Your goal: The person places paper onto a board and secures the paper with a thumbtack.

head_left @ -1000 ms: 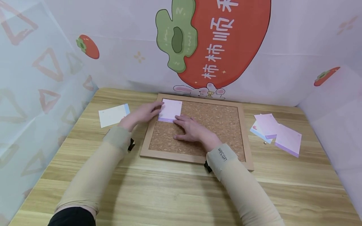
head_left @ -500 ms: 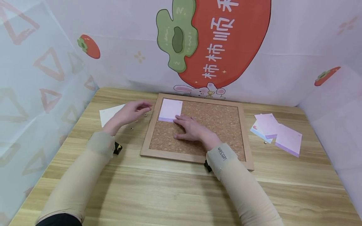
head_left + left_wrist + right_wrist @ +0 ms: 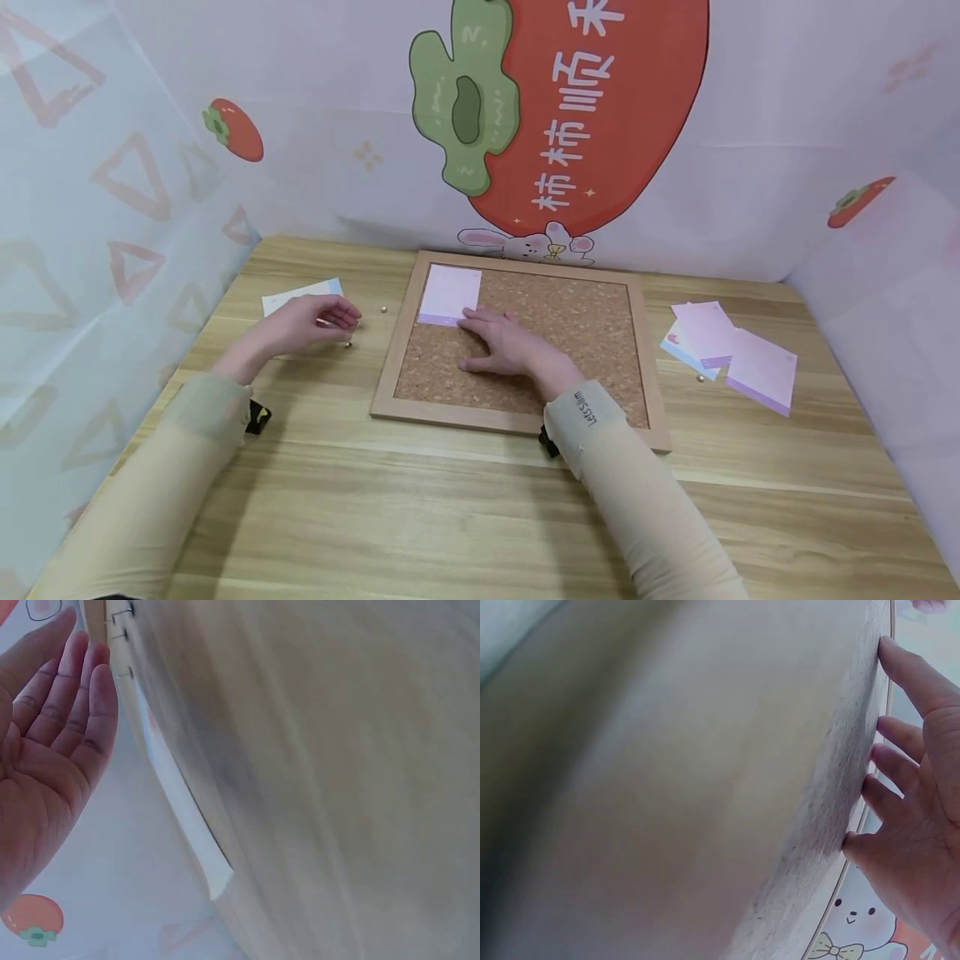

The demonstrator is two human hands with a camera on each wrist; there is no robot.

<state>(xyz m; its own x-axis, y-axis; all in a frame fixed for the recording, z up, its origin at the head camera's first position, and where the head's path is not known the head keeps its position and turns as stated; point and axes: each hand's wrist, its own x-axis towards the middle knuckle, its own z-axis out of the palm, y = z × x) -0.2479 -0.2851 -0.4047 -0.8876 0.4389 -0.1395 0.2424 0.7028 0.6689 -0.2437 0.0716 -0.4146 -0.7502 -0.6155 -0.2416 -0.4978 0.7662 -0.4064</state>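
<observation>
A lilac-edged paper note (image 3: 450, 292) lies in the top left corner of a wood-framed corkboard (image 3: 577, 333). My right hand (image 3: 510, 346) rests on the cork with fingers spread, its fingertips at the note's lower right corner. In the right wrist view, the fingertips (image 3: 883, 645) press against the board's surface. To the left of the frame, my left hand (image 3: 309, 325) hovers over the table, fingers loosely bent and holding nothing. Close to its fingertips are several small thumbtacks (image 3: 384, 309); in the left wrist view they stand point up, like the thumbtack (image 3: 127, 673) nearest the little finger.
Behind the left hand lies a white note with a blue edge (image 3: 322, 288). Right of the board is a loose pile with a lilac note (image 3: 763, 367) and others overlapping, and a single tack (image 3: 701, 378) beside it. A printed cloth backdrop (image 3: 300, 183) encloses the table.
My left hand has left the note's left edge and moved left and down to the thumbtacks beside the board. My right hand stays in place on the board.
</observation>
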